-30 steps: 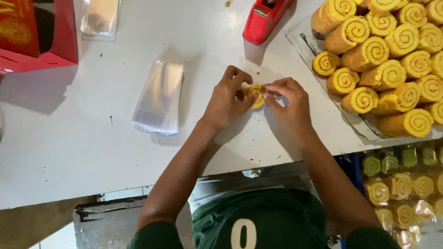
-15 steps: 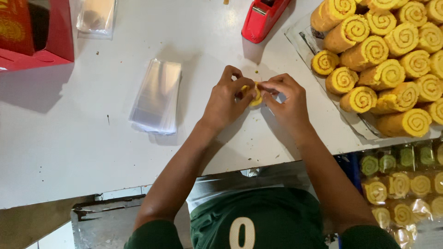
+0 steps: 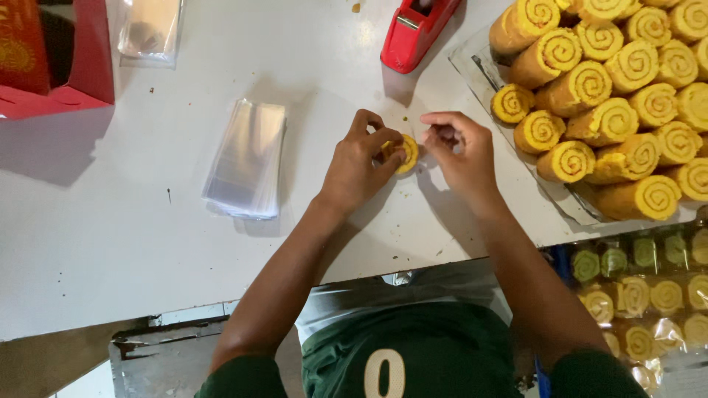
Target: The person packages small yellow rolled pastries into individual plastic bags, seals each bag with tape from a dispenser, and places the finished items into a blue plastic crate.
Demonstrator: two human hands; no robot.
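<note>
My left hand (image 3: 359, 163) grips a small yellow swirl roll (image 3: 405, 152) in a clear wrapper, pressed against the white table (image 3: 110, 243). Just to the right of the roll is my right hand (image 3: 459, 149), fingers pinched together at the wrapper's edge; what it pinches is too small to tell. A stack of clear plastic bags (image 3: 247, 157) lies to the left of my left hand. A red tape dispenser (image 3: 414, 31) stands beyond both hands.
A tray (image 3: 483, 70) piled with several yellow swirl rolls (image 3: 612, 96) sits at the right. A red box (image 3: 55, 59) and another clear bag (image 3: 151, 29) are at the far left. Wrapped rolls (image 3: 649, 295) lie below the table's right edge.
My hands have drawn slightly apart: the right hand has come off the roll and now pinches just beside it, while the left keeps hold of the roll.
</note>
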